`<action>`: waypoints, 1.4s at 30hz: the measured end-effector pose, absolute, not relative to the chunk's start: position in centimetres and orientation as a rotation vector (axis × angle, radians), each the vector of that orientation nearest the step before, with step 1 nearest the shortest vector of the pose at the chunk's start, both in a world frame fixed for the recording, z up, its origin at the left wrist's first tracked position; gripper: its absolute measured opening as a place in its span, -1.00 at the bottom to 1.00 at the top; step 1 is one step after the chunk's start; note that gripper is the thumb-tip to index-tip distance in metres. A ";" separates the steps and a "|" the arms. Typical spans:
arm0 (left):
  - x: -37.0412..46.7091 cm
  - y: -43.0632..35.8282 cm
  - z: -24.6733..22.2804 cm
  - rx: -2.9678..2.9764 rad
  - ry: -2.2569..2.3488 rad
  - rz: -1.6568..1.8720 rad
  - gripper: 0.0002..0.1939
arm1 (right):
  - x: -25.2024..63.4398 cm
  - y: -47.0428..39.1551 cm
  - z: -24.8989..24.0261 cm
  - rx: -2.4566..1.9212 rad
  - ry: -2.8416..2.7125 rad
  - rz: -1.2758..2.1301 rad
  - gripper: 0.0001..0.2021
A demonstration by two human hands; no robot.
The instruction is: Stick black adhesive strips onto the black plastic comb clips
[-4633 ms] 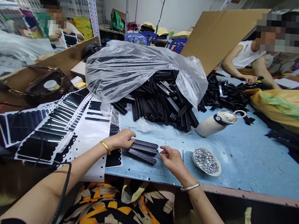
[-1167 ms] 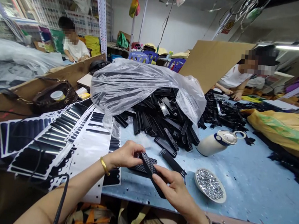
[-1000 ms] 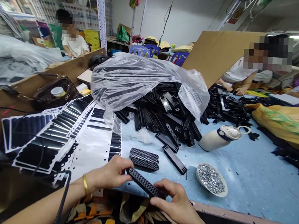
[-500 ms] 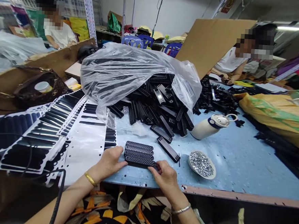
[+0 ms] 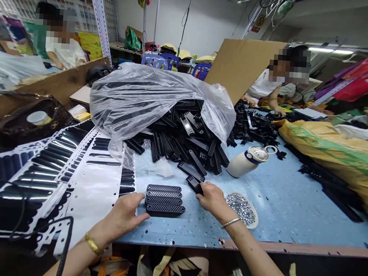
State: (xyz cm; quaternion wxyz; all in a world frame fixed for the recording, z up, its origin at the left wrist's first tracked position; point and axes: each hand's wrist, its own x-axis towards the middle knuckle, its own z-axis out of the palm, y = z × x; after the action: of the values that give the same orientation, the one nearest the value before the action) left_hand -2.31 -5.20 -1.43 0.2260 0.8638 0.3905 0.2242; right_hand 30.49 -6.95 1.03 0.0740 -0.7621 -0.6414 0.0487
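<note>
On the blue tabletop (image 5: 152, 228), several black plastic strips with mesh-patterned tops form a neat row (image 5: 164, 199), side by side. Beside their left ends rests my left hand (image 5: 128, 212), thumb and fingers apart, holding nothing; whether it touches them I cannot tell. To the right, my right hand (image 5: 211, 201) has its fingers closed on the near end of a black plastic strip with toothed ends (image 5: 194, 182); the hand covers much of it. Just beyond lies a large heap of similar black strips (image 5: 177, 146), spilling from a clear plastic bag (image 5: 133, 96).
A bowl of small shiny metal bits (image 5: 242, 209) stands right of my right hand, partly behind my forearm. Past it is a tilted cream bottle (image 5: 243, 163). Sheets of black stickers (image 5: 53, 162) cover the left side. Two people sit across, near a cardboard sheet (image 5: 239, 66).
My right hand has left the row's right end, moved up and right, and taken hold of a loose toothed strip. My left hand stays by the row, opened slightly. The view has shifted.
</note>
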 end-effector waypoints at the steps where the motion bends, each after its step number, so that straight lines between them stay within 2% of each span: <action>1: -2.5 -5.3 -1.3 2.384 1.077 0.656 -0.74 | 30.6 -6.8 1.3 -2.278 -1.907 0.166 -0.91; 4: -2.8 -5.5 -0.9 2.355 1.047 0.798 -0.74 | 30.6 -7.4 2.3 -2.233 -1.840 0.222 -0.77; 7: -2.3 -5.5 0.0 2.253 0.985 0.881 -0.76 | 29.7 -9.2 3.7 -2.073 -1.711 0.439 -0.66; 10: -0.9 -5.5 1.5 2.088 0.916 0.906 -0.77 | 27.9 -10.9 5.2 -1.847 -1.607 0.686 -0.65; 14: 1.1 -5.3 3.6 1.884 0.859 0.908 -0.67 | 25.0 -12.4 6.5 -1.692 -1.674 0.802 -0.70; 17: 1.8 -5.4 4.3 1.586 0.882 0.814 -0.51 | 22.7 -13.4 6.4 -1.591 -1.788 0.718 -0.79; 20: 1.4 -5.9 4.0 1.266 0.810 0.565 -0.50 | 20.8 -14.5 5.5 -1.439 -1.934 0.415 -0.82; 24: -0.5 -7.4 2.9 1.088 0.712 0.501 -0.55 | 20.1 -16.1 3.8 -1.342 -2.038 0.109 -0.67; 26: -1.4 -8.4 2.4 1.106 0.749 0.552 -0.57 | 20.8 -16.7 2.8 -1.394 -1.990 0.090 -0.59; 27: -1.8 -8.9 2.2 1.157 0.773 0.563 -0.62 | 21.2 -17.0 2.3 -1.436 -1.957 0.124 -0.61; 30: -2.2 -9.9 1.2 1.494 0.833 0.565 -0.80 | 22.2 -17.4 0.4 -1.569 -1.887 0.351 -0.85; 33: -1.8 -9.9 -0.6 1.986 0.909 0.647 -0.86 | 22.6 -16.8 -1.8 -1.635 -1.809 0.379 -0.91; 38: -1.3 -8.8 -3.2 2.374 1.139 0.767 -0.95 | 23.7 -15.0 -5.0 -1.744 -1.635 0.286 -0.83; 42: -1.7 -7.9 -3.1 2.089 1.255 0.890 -0.80 | 24.8 -14.9 -6.3 -1.810 -1.575 0.358 -0.62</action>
State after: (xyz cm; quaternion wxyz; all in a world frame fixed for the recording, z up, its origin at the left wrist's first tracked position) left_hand -1.72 -7.87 -3.09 0.2701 0.7752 0.4658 0.3304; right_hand 24.80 -14.90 -6.26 0.3500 -0.6989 -0.6082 0.1383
